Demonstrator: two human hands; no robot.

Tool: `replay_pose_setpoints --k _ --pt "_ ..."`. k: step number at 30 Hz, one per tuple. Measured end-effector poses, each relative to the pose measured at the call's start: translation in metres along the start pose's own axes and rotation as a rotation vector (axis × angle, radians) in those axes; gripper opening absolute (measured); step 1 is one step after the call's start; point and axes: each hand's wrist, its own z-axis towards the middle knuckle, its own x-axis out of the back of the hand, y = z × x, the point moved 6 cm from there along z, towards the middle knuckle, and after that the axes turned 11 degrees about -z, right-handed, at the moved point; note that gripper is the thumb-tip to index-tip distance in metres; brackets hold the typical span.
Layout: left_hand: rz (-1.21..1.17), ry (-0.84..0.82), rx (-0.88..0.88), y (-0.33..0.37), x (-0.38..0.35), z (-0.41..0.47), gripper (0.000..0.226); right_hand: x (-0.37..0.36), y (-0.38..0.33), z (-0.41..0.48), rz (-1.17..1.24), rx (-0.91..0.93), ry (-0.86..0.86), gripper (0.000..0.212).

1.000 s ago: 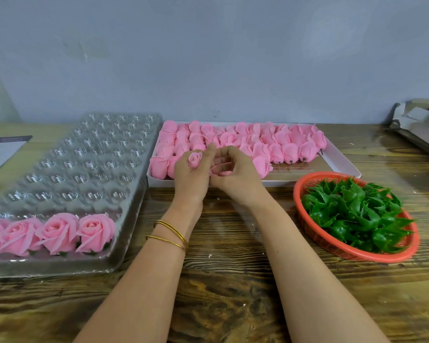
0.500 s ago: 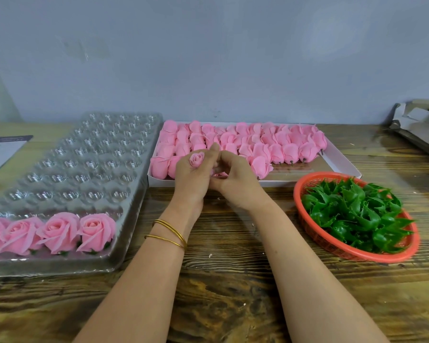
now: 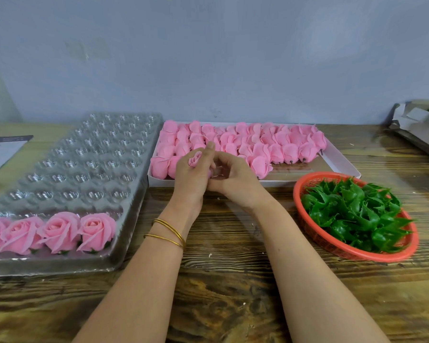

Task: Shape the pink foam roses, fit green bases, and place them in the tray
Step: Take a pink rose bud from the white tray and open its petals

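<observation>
- Left hand [image 3: 190, 180] fingers curl round a bud [image 3: 195, 160], held just above the box [image 3: 282, 183] front edge.
- Right hand [image 3: 234, 178] fingers, curled, seem to pinch its outer petal.
- Ease petals outward gently and evenly, since foam tears; the bases [image 3: 352, 214] and tray [image 3: 60, 264] come next.

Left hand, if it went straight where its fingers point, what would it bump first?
Probably the unshaped pink roses in the white box, right beyond the left hand holding a rose bud. It may hover above them; depth is unclear.
</observation>
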Motion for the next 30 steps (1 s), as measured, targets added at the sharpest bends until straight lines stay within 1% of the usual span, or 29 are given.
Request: replay_pose_setpoints --k 3,8,13,18,22,24,27,30 --pt "-0.002 -0.004 0.016 -0.002 -0.0006 0.0008 0.042 0.0007 0.0031 0.0017 -0.034 -0.025 0.041 0.041" --pt "0.006 -0.035 0.01 0.0004 -0.0025 -0.0023 0.038 0.0015 0.0053 0.0029 -0.04 -0.015 0.083 0.031" --pt "0.013 -0.066 0.003 0.004 -0.0036 -0.0052 0.03 0.0012 0.0046 0.004 -0.03 0.014 0.033 0.033" --pt "0.076 -0.098 -0.014 0.0041 -0.0027 -0.0047 0.034 -0.0011 0.0065 0.0031 0.018 -0.009 -0.034 0.043" --pt "0.083 -0.11 -0.017 0.0036 -0.0029 -0.0047 0.03 -0.0015 0.0072 0.0028 0.047 -0.006 -0.053 0.044" --pt "0.086 -0.102 -0.017 0.0025 -0.0025 -0.0038 0.031 -0.0019 0.0064 0.0025 0.051 -0.001 -0.056 0.042" --pt "0.083 -0.077 -0.01 0.0013 -0.0019 -0.002 0.04 -0.0008 0.0052 0.0021 0.043 -0.005 -0.046 0.038" --pt "0.077 -0.051 -0.013 0.0015 -0.0022 -0.0016 0.044 0.0011 0.0037 0.0017 -0.007 -0.008 -0.026 0.04"
